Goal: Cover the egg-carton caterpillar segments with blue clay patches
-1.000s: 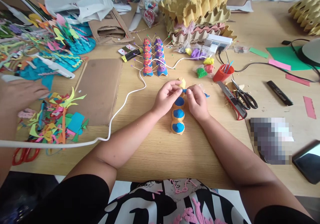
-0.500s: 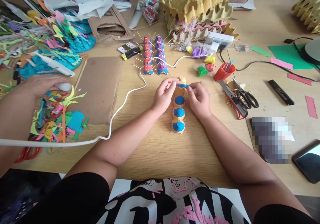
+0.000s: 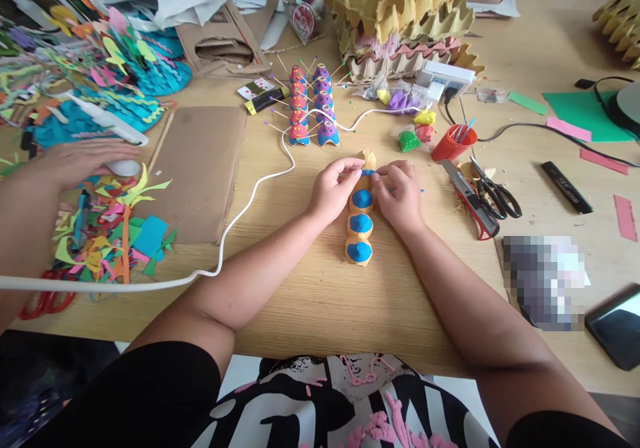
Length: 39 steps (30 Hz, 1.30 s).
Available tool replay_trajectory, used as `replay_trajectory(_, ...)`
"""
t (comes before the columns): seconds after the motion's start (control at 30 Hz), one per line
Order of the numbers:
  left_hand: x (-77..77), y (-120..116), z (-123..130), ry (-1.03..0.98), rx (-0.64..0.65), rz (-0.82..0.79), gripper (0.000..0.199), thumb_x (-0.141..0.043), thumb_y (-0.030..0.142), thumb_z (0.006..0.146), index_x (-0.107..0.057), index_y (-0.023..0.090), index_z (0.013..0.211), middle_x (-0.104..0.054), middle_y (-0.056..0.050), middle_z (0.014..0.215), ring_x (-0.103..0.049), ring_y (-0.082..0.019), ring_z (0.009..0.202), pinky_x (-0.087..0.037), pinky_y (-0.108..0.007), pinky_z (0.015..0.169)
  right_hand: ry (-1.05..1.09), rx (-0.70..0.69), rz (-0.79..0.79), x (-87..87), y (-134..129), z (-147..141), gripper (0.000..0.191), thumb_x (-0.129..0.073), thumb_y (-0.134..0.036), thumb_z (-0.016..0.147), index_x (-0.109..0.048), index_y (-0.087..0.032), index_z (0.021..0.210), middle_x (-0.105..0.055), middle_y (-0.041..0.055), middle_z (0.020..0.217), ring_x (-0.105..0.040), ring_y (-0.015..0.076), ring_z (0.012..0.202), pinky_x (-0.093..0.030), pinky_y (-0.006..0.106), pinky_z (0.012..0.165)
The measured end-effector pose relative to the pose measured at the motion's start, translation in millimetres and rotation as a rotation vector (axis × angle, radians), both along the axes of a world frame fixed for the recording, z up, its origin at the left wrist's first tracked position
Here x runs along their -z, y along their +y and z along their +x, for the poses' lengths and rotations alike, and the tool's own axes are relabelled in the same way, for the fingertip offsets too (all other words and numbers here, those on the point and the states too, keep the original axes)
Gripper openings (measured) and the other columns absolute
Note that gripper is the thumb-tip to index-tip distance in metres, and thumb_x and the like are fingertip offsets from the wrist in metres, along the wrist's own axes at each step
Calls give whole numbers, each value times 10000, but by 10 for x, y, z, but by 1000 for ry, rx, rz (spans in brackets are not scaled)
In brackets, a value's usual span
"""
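Observation:
A strip of orange-painted egg carton cups (image 3: 353, 238) lies lengthwise before me. Blue modelling clay (image 3: 361, 223) covers the sides of its nearer cups that face me. At the far end, a small piece of blue clay (image 3: 369, 173) is pinched between the fingertips of my left hand (image 3: 333, 187) and my right hand (image 3: 401, 198), against one of the cups. My fingers partly hide that cup. Beyond my hands stand two finished-looking caterpillars, one red and blue (image 3: 299, 111), the other purple and blue (image 3: 326, 108), with pins sticking out.
Another person's hand (image 3: 83, 161) rests on a white mouse-shaped object (image 3: 124, 167) at left, near paper scraps (image 3: 150, 235) and cardboard (image 3: 200, 175). A white cable (image 3: 255, 191) crosses my left side. A utility knife (image 3: 470, 201), scissors (image 3: 493, 191) and red cup (image 3: 455, 143) lie right.
The blue clay, held stretched between my fingertips before, now sits lower against the cup. Both hands stay close together. The view has shifted slightly.

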<state>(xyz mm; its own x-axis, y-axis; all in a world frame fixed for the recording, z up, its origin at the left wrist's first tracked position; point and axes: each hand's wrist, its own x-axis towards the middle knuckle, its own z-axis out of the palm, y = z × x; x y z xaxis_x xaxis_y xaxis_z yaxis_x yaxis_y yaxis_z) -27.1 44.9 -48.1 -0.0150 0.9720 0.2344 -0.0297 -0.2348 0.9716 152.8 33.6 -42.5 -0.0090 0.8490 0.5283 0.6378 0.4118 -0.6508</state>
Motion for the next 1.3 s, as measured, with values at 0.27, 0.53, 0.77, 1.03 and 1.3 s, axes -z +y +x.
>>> replay_trajectory(0.27, -33, -33, -23, 131, -15, 36, 193, -704, 217, 1013, -856, 218, 1132, -865, -68, 1206, -791, -201, 1159, -612, -327, 1053, -44, 35, -20, 1, -18, -19, 107, -684, -357, 1010, -653, -283, 1082, -722, 65, 1091, -659, 321, 1119, -477, 605, 1192)
replay_trajectory(0.53, -53, -45, -15, 151, -17, 55, 195, -710, 190, 1006, -859, 197, 1132, -867, -82, 1216, -809, -197, 1161, -635, -308, 1023, -121, 34, 46, -93, -101, 10, 248, -626, -335, 1055, -756, -293, 1262, -728, 103, 1184, -665, 330, 1151, -538, 546, 1061)
replay_trajectory(0.77, -67, -49, -29, 191, -39, 106, 197, -696, 184, 1018, -869, 199, 1112, -872, -85, 1196, -810, -202, 1179, -633, -326, 1050, -242, 78, 105, -118, -149, 9, 306, -605, -339, 1092, -887, -289, 1201, -713, 111, 1098, -669, 317, 1068, -536, 552, 990)
replay_trajectory(1.03, -45, -36, -22, 176, -36, 51, 207, -683, 194, 1020, -849, 207, 1143, -877, -71, 1206, -813, -193, 1139, -635, -324, 1055, -171, 36, 62, -64, -101, 51, 352, -564, -330, 1109, -886, -280, 1242, -715, 108, 1081, -693, 311, 1062, -561, 548, 994)
replay_trajectory(1.3, 12, 1, -20, 78, -11, -11, 196, -667, 200, 1031, -805, 217, 1170, -868, -68, 1207, -817, -209, 1151, -622, -373, 1124, -102, 52, 34, -27, -42, 116, 396, -612, -243, 997, -815, -279, 1335, -759, 113, 1137, -711, 336, 1091, -583, 580, 1041)
